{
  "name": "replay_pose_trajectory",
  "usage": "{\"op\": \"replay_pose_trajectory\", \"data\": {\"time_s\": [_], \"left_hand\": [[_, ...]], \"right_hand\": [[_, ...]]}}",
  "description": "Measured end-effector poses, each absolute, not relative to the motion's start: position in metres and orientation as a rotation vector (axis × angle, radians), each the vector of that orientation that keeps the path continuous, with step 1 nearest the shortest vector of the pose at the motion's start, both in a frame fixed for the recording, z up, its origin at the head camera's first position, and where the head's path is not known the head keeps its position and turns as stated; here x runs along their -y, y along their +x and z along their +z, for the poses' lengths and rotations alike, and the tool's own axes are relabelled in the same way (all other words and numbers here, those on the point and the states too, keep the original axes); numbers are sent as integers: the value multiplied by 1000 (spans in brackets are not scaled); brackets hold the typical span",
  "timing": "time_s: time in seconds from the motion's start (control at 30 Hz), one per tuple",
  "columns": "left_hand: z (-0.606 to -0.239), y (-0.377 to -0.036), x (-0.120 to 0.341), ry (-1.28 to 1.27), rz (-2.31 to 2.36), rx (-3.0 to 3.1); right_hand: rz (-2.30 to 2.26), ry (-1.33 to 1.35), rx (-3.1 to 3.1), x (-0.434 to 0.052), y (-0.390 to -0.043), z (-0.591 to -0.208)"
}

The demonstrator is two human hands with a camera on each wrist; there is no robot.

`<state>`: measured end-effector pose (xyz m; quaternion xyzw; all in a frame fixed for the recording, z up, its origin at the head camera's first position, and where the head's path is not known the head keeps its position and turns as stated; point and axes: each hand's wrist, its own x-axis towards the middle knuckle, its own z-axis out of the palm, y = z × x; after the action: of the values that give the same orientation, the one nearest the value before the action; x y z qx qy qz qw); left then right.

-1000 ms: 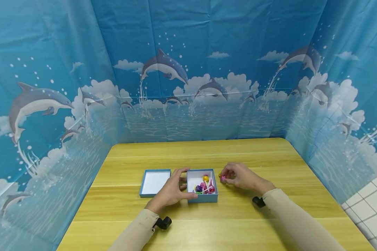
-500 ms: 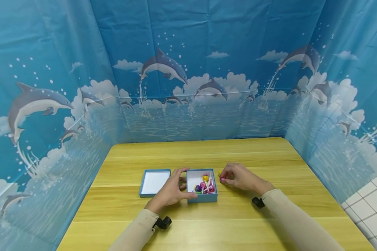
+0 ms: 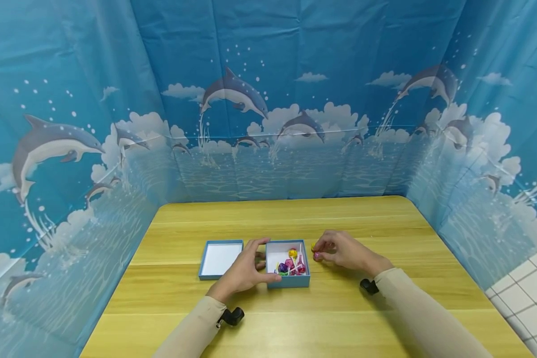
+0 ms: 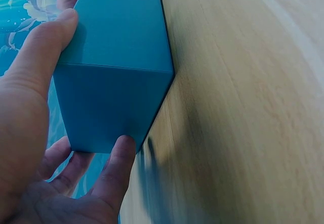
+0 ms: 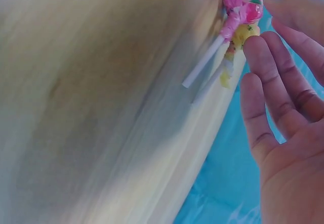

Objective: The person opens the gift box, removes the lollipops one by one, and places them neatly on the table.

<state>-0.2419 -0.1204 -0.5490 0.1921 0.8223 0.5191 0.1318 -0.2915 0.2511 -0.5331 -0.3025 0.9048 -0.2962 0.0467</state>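
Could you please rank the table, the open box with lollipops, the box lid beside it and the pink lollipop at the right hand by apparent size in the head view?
1. Table.
2 and 3. Box and box lid: they look much alike, so no ranking.
4. Pink lollipop, smallest.

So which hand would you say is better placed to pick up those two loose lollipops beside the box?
Probably the right hand: its fingers are already at the pink lollipop and yellow lollipop, while the left hand holds the box.

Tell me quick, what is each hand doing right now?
Left hand: grips the blue box by its side, thumb and fingers curled round it.
Right hand: fingers loose at the pink lollipop and yellow lollipop; a grip cannot be told.
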Motion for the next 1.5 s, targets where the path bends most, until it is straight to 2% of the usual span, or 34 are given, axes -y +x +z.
{"op": "replay_pose_trajectory", "data": {"time_s": [0.67, 1.5], "left_hand": [[-547, -240, 119, 555, 1514, -2375], [-547, -240, 120, 583, 1493, -2381]], "right_hand": [[-843, -1141, -2846, -229, -290, -506], [-675, -1350, -2565, -169, -289, -478]]}}
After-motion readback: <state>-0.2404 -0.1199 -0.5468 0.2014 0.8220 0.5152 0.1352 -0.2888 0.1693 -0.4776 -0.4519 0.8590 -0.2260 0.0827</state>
